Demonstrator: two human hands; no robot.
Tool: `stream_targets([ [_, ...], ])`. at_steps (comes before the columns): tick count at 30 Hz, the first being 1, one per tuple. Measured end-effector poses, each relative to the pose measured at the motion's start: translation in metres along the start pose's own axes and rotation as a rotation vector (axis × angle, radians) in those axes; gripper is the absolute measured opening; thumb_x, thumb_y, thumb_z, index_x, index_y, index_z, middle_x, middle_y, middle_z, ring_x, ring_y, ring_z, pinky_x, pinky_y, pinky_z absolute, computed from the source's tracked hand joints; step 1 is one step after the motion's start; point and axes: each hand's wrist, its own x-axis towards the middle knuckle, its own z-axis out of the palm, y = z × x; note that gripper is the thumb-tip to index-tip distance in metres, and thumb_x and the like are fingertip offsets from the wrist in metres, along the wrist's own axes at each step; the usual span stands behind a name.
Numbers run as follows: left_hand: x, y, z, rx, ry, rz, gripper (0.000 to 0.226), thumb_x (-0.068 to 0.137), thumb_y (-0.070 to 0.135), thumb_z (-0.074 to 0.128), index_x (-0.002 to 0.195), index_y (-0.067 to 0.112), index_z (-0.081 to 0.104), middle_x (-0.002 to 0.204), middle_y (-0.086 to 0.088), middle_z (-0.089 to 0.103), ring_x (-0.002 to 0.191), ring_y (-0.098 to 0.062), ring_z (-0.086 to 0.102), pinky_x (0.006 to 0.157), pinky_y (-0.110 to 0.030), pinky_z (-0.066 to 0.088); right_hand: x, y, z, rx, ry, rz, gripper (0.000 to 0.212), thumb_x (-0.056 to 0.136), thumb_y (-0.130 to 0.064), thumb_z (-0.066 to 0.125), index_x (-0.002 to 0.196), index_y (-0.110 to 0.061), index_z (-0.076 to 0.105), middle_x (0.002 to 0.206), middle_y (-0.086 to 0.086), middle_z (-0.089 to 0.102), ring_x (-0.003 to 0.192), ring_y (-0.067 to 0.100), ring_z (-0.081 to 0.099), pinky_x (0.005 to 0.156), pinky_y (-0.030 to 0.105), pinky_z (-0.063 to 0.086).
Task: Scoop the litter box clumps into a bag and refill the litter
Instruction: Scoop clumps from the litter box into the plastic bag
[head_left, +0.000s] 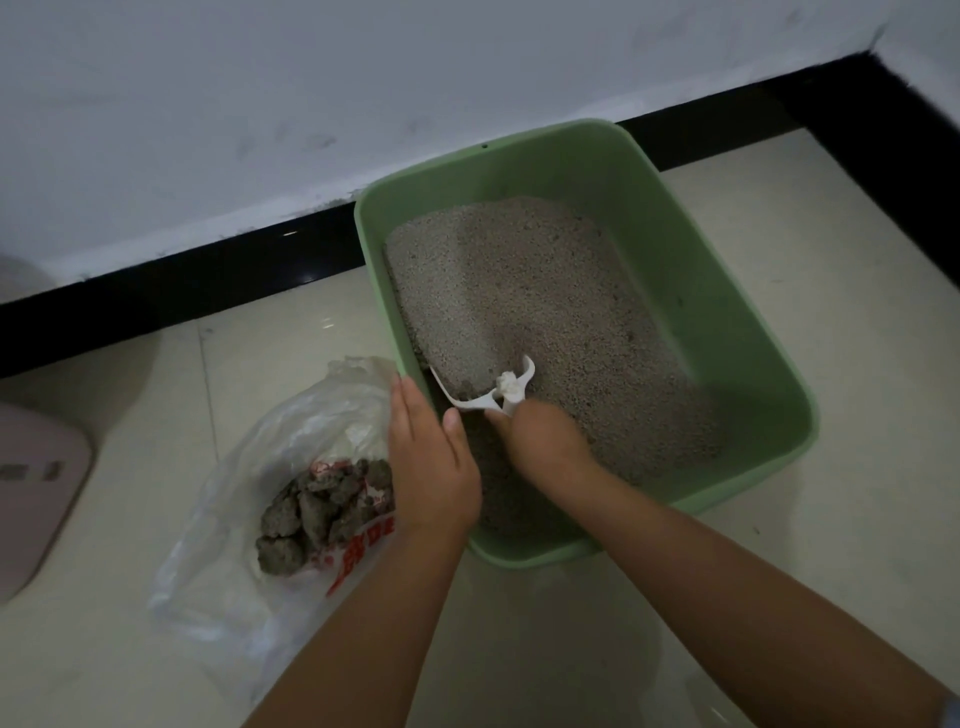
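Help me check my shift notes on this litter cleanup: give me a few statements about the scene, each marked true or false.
1. The right hand grips the white plastic scoop inside the green plastic litter box. True.
2. The clear plastic bag is empty. False: grey clumps lie in it.
3. The left hand rests on the box's near-left rim, fingers straight. True.
4. The bag lies to the right of the box. False: it lies to the left.
5. The box stands in the middle of the room. False: it stands by the black baseboard.

Green box, grey litter, white scoop

The box (727, 291) is pale green; litter (530, 291) speckled grey-beige; scoop (488, 397) white; bag (311, 415) clear with red print; clumps (317, 506) dark grey; skirting (208, 275) black.
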Motion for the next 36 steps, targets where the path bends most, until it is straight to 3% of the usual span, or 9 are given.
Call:
stream_targets([
  [3,-0.001,0.001,0.000,-0.018,0.006,0.002,0.071,0.086,0.037,0.016,0.147,0.003,0.005,0.157,-0.011,0.004,0.146,-0.019,0.004,0.112,-0.019,0.003,-0.001,0.001,-0.004,0.000,0.020,-0.007,0.046,0.100,-0.036,0.030,0.125,-0.004,0.051,0.119,0.019,0.060,0.109,0.033,0.057,0.086,0.035,0.044],
  [6,-0.001,0.000,0.000,-0.027,0.013,-0.005,0.075,0.081,0.037,0.014,0.147,0.003,0.006,0.157,-0.011,0.005,0.146,-0.019,0.005,0.113,-0.021,0.004,-0.002,0.000,-0.006,-0.029,0.013,-0.004,0.048,0.100,-0.037,0.029,0.121,-0.002,0.054,0.118,0.019,0.061,0.110,0.032,0.057,0.086,0.035,0.044],
  [10,-0.002,0.001,0.000,-0.018,0.025,-0.010,0.074,0.082,0.037,0.015,0.147,0.003,0.007,0.157,-0.011,0.006,0.146,-0.019,0.006,0.114,-0.023,0.006,-0.005,-0.001,-0.006,-0.051,0.040,0.028,0.047,0.100,-0.039,0.028,0.128,-0.008,0.050,0.120,0.015,0.060,0.110,0.030,0.057,0.086,0.034,0.045],
  [14,-0.001,0.001,-0.001,0.003,0.017,-0.016,0.055,0.100,0.024,0.025,0.147,0.003,0.005,0.157,-0.010,0.005,0.146,-0.019,0.005,0.115,-0.024,0.006,-0.012,0.004,-0.019,-0.165,0.069,-0.044,0.044,0.101,-0.038,0.027,0.141,-0.022,0.031,0.122,0.014,0.058,0.110,0.032,0.057,0.085,0.037,0.046],
  [17,-0.002,0.001,-0.001,0.006,0.018,-0.006,0.055,0.100,0.020,0.026,0.147,0.004,0.004,0.157,-0.010,0.004,0.146,-0.019,0.004,0.115,-0.024,0.005,-0.018,0.013,-0.036,-0.230,0.098,0.021,0.040,0.101,-0.038,0.028,0.128,-0.015,0.045,0.120,0.014,0.058,0.108,0.031,0.059,0.086,0.037,0.046],
  [20,-0.001,0.001,-0.001,-0.005,0.012,0.001,0.055,0.100,0.019,0.027,0.147,0.003,0.004,0.157,-0.010,0.005,0.146,-0.019,0.004,0.116,-0.024,0.005,-0.030,0.022,-0.058,-0.316,0.033,0.030,0.039,0.099,-0.042,0.031,0.119,-0.014,0.050,0.112,0.015,0.061,0.103,0.031,0.060,0.082,0.036,0.046],
  [26,-0.002,0.001,-0.003,-0.023,0.006,0.003,0.055,0.100,0.019,0.028,0.147,0.004,0.004,0.157,-0.010,0.004,0.146,-0.019,0.004,0.114,-0.022,0.004,-0.036,0.026,-0.063,-0.515,-0.193,-0.034,0.047,0.096,-0.047,0.036,0.119,-0.010,0.055,0.088,0.011,0.052,0.083,0.024,0.052,0.071,0.032,0.039],
  [31,-0.002,0.003,-0.002,-0.020,0.002,-0.007,0.055,0.100,0.019,0.027,0.147,0.004,0.004,0.157,-0.010,0.003,0.146,-0.018,0.004,0.114,-0.022,0.005,-0.030,0.021,-0.029,-0.282,-0.099,0.027,0.047,0.097,-0.043,0.035,0.118,-0.007,0.056,0.112,0.013,0.062,0.102,0.028,0.060,0.070,0.030,0.037],
  [36,0.000,0.003,-0.002,-0.011,-0.007,-0.006,0.055,0.100,0.018,0.027,0.147,0.002,0.004,0.157,-0.011,0.003,0.146,-0.019,0.003,0.114,-0.022,0.004,-0.023,0.015,-0.026,-0.211,-0.074,-0.097,0.048,0.100,-0.037,0.030,0.146,-0.022,0.023,0.117,0.017,0.060,0.108,0.031,0.057,0.083,0.035,0.045],
])
